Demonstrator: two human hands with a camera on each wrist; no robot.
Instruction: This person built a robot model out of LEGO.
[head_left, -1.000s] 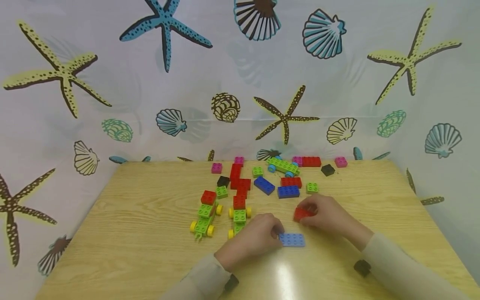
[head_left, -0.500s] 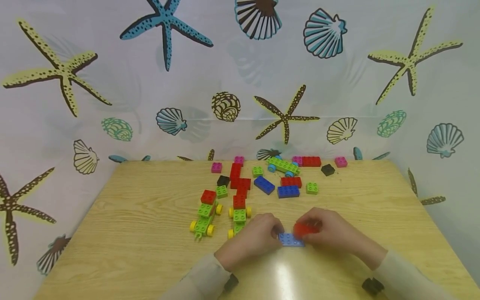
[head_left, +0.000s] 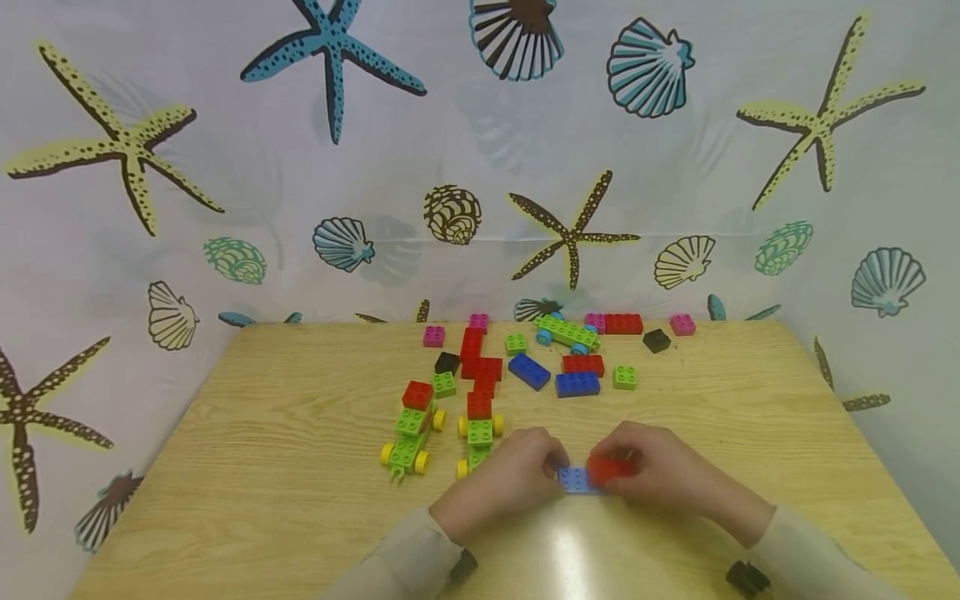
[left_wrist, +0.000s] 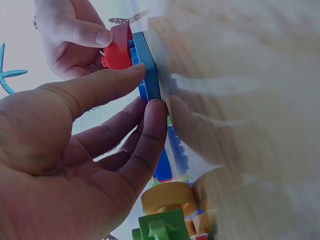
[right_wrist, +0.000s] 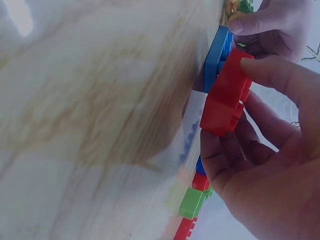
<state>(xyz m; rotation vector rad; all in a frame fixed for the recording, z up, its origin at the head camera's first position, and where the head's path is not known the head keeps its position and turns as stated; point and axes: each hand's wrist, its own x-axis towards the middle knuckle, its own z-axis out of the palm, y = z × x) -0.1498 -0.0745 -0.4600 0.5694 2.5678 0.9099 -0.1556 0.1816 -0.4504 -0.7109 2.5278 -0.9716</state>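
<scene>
On the table lies a light blue studded building plate (head_left: pixel 574 479). My left hand (head_left: pixel 504 475) pinches its left end between thumb and fingers. My right hand (head_left: pixel 663 467) grips a red building brick (head_left: pixel 609 471) over the plate's right part. Seen from the right wrist, the red brick (right_wrist: pixel 227 90) sits slightly tilted against the studs of the blue plate (right_wrist: pixel 216 57) and sticks out past its end. The left wrist view has the red brick (left_wrist: pixel 120 47) close against the plate (left_wrist: pixel 146 65); whether the studs are pressed in, I cannot tell.
Two green toy cars with yellow wheels, the left one (head_left: pixel 408 437) and the right one (head_left: pixel 480 432), stand left of the plate. Behind are blue bricks (head_left: pixel 577 384), a green brick (head_left: pixel 625 377), a green car base with blue wheels (head_left: pixel 567 332) and several other bricks. A patterned cloth (head_left: pixel 480 150) hangs behind the table.
My right hand has brought the red brick toward me, from behind the blue plate's right end to over that end. My left hand has stayed on the plate.
</scene>
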